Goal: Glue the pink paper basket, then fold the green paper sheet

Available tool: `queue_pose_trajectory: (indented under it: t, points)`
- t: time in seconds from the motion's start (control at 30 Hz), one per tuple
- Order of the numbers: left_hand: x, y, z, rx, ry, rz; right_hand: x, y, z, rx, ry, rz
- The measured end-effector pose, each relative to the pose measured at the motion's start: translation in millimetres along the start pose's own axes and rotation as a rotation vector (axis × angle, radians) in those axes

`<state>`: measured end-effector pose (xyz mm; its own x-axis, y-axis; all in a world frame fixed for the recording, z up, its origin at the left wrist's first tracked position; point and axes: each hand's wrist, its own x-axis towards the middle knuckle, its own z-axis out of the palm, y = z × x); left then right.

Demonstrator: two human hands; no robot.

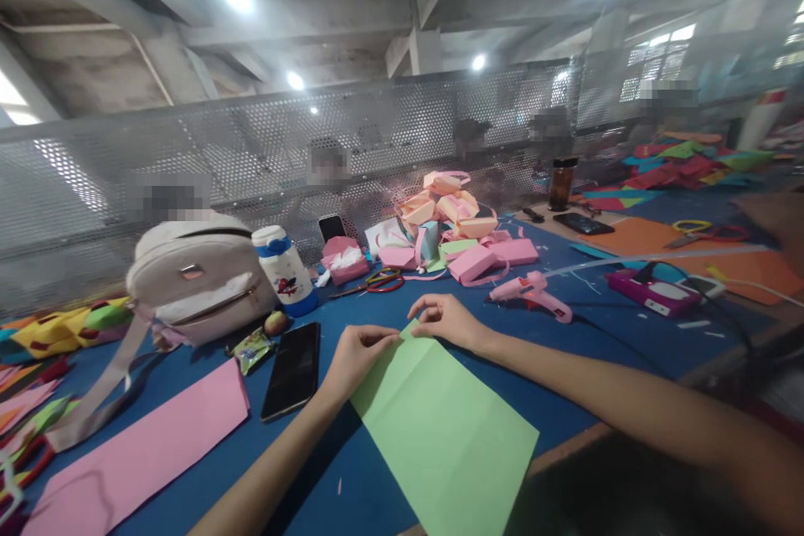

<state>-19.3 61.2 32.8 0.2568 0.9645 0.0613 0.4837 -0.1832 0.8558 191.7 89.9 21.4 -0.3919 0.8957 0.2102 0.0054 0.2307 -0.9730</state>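
Note:
A light green sheet of paper point(449, 419), faintly creased, slants across the table's front edge toward me. At its far left corner my left hand point(364, 356) pinches the edge between thumb and fingers. My right hand point(445, 320) is at the same far end, its thumb and fingers closed on the paper's corner, the other fingers curled above. The two hands are close together. Right of them lies a pink glue gun point(533, 295) with its cord. To the left are a black phone point(292, 368) and a long pink paper strip point(147, 456).
A white backpack point(201, 276) and a white-and-blue bottle point(286, 272) stand at the left. Behind my hands are scissors point(370, 283) and a heap of folded paper pieces point(452, 213). A purple power strip point(653, 291) with cables lies right. Perforated metal panels point(251, 159) border the back.

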Motion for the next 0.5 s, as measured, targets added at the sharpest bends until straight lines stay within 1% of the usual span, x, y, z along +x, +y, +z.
queue_pose_trajectory:
  t: [0.2, 0.5]
  points:
    - [-1.5, 1.3, 2.4, 0.042, -0.007, -0.035, -2.0, 0.1, 1.8, -0.024, -0.019, -0.011]
    - [-2.0, 3.0, 3.0, 0.072, -0.006, -0.04, -1.1, 2.7, 2.7, -0.046, -0.023, -0.03]
